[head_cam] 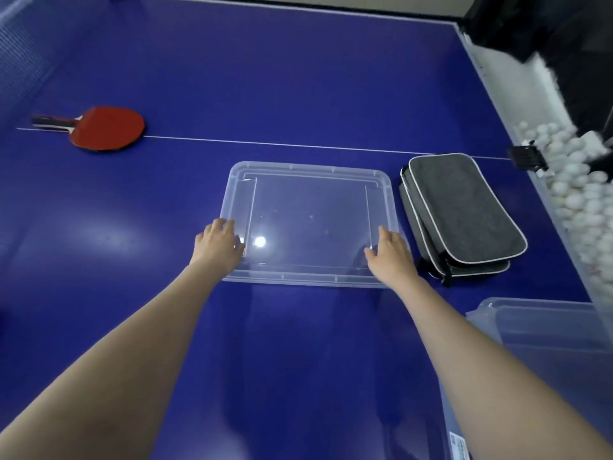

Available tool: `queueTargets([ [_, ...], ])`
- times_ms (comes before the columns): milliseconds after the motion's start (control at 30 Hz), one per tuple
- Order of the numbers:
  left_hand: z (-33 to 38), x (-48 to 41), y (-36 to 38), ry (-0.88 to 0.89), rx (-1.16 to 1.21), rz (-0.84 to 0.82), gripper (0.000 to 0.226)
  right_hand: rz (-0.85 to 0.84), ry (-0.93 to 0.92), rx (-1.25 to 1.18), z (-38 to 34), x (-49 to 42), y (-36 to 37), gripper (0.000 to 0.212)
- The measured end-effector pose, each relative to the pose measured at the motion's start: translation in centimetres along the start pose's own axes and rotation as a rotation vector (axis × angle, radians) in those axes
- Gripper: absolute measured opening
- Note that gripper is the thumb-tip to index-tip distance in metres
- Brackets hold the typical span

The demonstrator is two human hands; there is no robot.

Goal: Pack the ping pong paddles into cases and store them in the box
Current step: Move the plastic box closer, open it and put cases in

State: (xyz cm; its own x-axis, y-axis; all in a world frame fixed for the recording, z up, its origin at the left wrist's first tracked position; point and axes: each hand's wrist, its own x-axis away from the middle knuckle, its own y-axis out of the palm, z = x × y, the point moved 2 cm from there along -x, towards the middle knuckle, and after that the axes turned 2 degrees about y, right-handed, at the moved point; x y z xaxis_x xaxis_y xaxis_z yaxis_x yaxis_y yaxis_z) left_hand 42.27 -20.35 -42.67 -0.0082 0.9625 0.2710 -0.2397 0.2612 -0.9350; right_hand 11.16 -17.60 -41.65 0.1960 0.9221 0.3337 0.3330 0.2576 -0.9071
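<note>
A clear plastic box lid (pixel 311 180) lies flat on the blue table. My left hand (pixel 219 242) rests on its near left edge and my right hand (pixel 389 252) on its near right edge, fingers relaxed over the rim. Two grey paddle cases (pixel 461 210) with white piping lie stacked just right of the lid. Far left, red-faced paddles (pixel 104 127) lie on the white centre line, handles pointing left. The clear box (pixel 544 330) stands at the near right corner, partly hidden by my right forearm.
A trough full of white balls (pixel 577 190) runs along the table's right edge, with a black clip (pixel 527 157) on its rim. The net (pixel 20 54) is at far left. Dark fabric hangs at the top right.
</note>
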Motion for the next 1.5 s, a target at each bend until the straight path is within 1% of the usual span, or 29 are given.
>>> queueTargets([
  [67, 0.1, 1.8, -0.6, 0.051, -0.002, -0.005, 0.050, -0.029, -0.035, 0.006, -0.8, 1.6, -0.5, 0.060],
  [233, 0.2, 7.0, -1.0, 0.074, -0.002, -0.067, 0.054, -0.082, -0.128, 0.072, -2.6, 6.1, -1.1, 0.055],
  [367, 0.0, 11.6, -0.3, 0.072, -0.021, -0.106, 0.054, -0.121, -0.238, 0.145, -3.4, 10.0, -0.4, 0.050],
  [500, -0.9, 16.7, 0.3, 0.034, -0.053, -0.128, 0.054, -0.166, -0.307, 0.196, -3.8, 13.8, 1.2, 0.051],
  [633, -2.8, 22.8, 0.8, -0.077, -0.015, -0.097, 0.051, -0.220, -0.407, 0.226, -4.7, 18.1, 3.6, 0.053],
  [800, -6.1, 31.3, 2.9, -0.270, 0.049, -0.090, 0.053, -0.295, -0.553, 0.300, -6.1, 23.2, 6.9, 0.055],
  [967, -9.9, 38.1, 3.8, -0.453, 0.121, -0.086, 0.052, -0.313, -0.676, 0.344, -9.0, 26.2, 8.8, 0.055],
  [1067, -12.4, 41.0, 3.4, -0.541, 0.165, -0.061, 0.046, -0.324, -0.723, 0.356, -11.1, 27.8, 9.6, 0.056],
  [1300, -18.2, 47.0, 3.0, -0.689, 0.254, 0.021, 0.040, -0.385, -0.844, 0.442, -17.6, 32.8, 13.2, 0.058],
  [1500, -26.3, 51.9, 3.0, -0.769, 0.288, 0.062, 0.040, -0.359, -0.912, 0.502, -26.2, 36.5, 16.6, 0.057],
])
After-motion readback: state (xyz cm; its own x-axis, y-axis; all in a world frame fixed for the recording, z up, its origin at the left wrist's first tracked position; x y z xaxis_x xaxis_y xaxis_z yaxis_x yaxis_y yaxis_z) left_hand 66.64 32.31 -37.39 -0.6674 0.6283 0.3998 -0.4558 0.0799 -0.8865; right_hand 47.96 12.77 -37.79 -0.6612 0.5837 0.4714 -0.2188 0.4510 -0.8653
